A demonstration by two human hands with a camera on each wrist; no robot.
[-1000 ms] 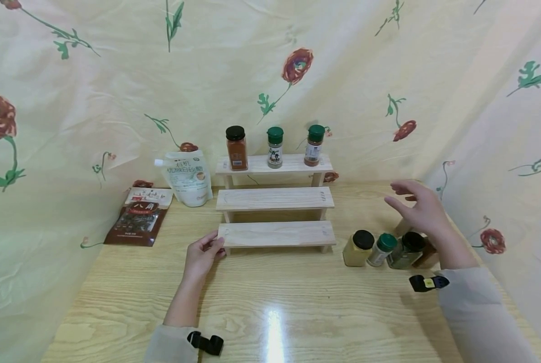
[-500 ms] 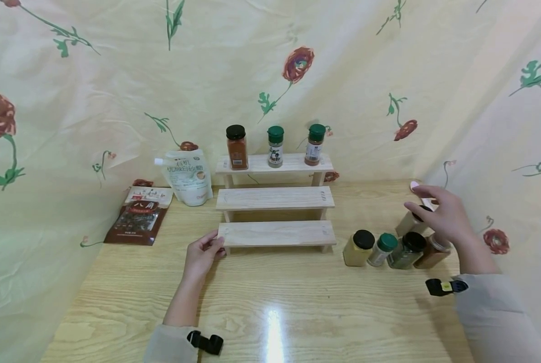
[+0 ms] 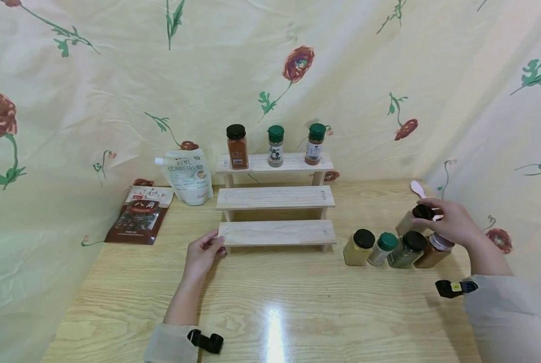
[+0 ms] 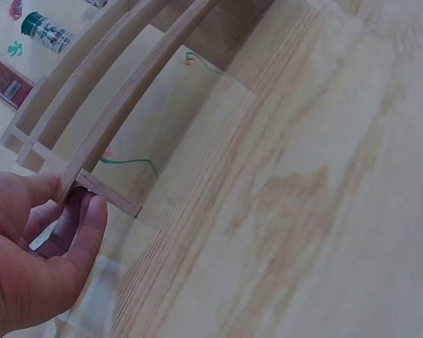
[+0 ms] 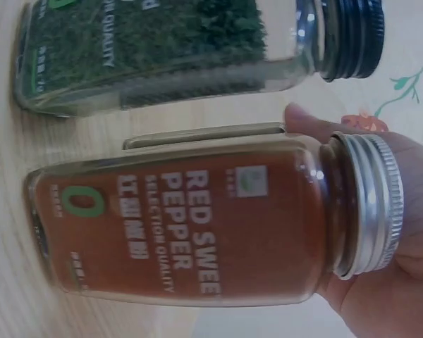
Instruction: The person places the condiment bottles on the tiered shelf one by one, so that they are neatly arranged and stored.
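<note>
My left hand (image 3: 202, 257) grips the left end of the lowest step of a three-tier wooden shelf (image 3: 275, 233), thumb above and fingers beneath; the left wrist view shows the same grip on the step (image 4: 102, 144). At the right, my right hand (image 3: 454, 224) holds a black-lidded spice jar (image 3: 405, 224) near its top, with the lid between thumb and fingers. In front of it stands a red sweet pepper jar (image 5: 183, 225) with a silver lid, which hides most of the held jar in the right wrist view. Beside that is a jar of green herbs (image 3: 404, 256).
A green-capped shaker (image 3: 380, 252) and a yellow spice jar (image 3: 359, 251) continue the front row. Three spice bottles stand on the top tier, among them a reddish jar (image 3: 238, 151). A white pouch (image 3: 190, 179), star anise packet (image 3: 139, 217) and pink spoon (image 3: 417, 188) lie around.
My right hand has moved right and down over the jars, and its fingers have closed round the lid of the rear black-lidded jar. The left hand has stayed on the shelf.
</note>
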